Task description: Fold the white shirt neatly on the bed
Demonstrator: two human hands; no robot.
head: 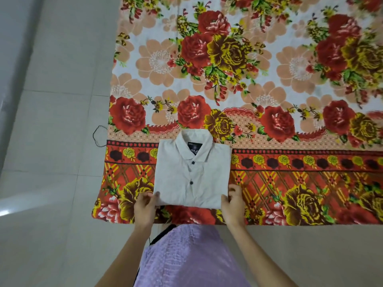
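The white shirt [191, 172] lies folded into a compact rectangle near the front edge of the bed [269, 79], collar away from me, dark buttons and a black neck label showing. My left hand [146, 206] pinches the shirt's near left corner, thumb on top. My right hand [232, 204] grips the near right corner, fingers curled at the edge. Both forearms reach in from the bottom of the view.
A floral blanket in red, yellow and peach covers the bed. Pale tiled floor [51, 141] runs along the left and in front. A thin black cord loop [99, 135] lies on the floor at the bed's left edge. My lilac garment [186, 257] fills the bottom middle.
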